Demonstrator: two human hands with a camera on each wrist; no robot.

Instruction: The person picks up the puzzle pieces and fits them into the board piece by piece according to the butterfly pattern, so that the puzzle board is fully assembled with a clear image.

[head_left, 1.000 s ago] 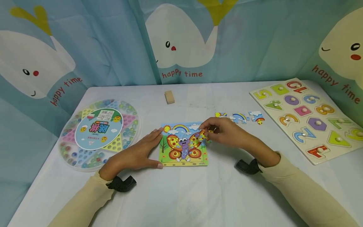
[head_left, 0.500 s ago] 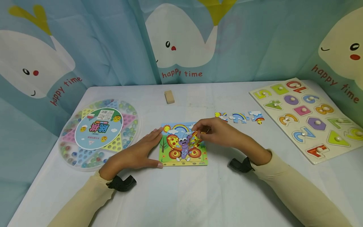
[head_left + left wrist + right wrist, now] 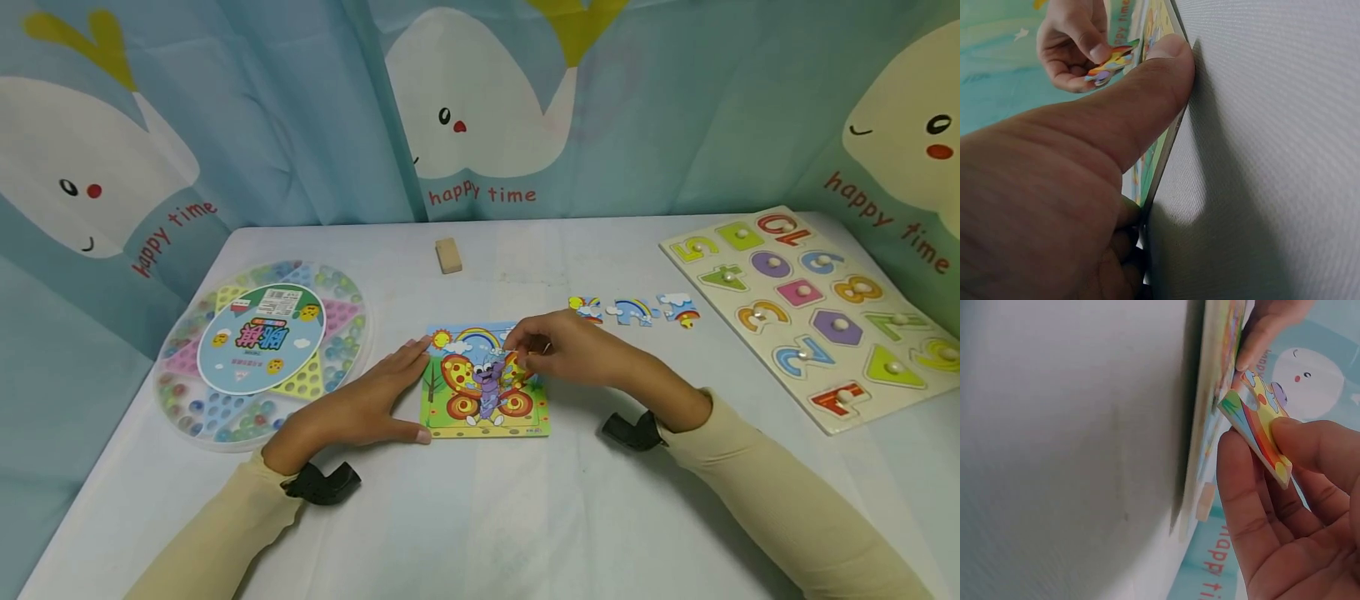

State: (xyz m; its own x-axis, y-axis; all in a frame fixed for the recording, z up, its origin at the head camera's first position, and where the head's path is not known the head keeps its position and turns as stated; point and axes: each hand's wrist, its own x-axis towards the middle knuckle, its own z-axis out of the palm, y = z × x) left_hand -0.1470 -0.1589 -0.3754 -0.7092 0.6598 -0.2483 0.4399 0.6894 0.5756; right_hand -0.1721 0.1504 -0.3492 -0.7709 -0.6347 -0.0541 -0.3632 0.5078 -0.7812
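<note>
Plainly, the right hand [image 3: 581, 346] pinches one piece [image 3: 1261, 425]; three tiles [image 3: 633, 312] lie apart.

Left fingers [image 3: 405, 358] extended, right fingers [image 3: 1242, 494] pinched, sleeved forearms [image 3: 225, 521] angled inward

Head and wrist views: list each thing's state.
Puzzle piece, tilted, pinched by right hand.
Butterfly board, lying flat.
Left hand, spread, touching its left edge.
Three loose pieces, lying in a row.
Number board, lying angled.
Marble game, lying flat, marbles inside.
Wooden block, lying flat.
</note>
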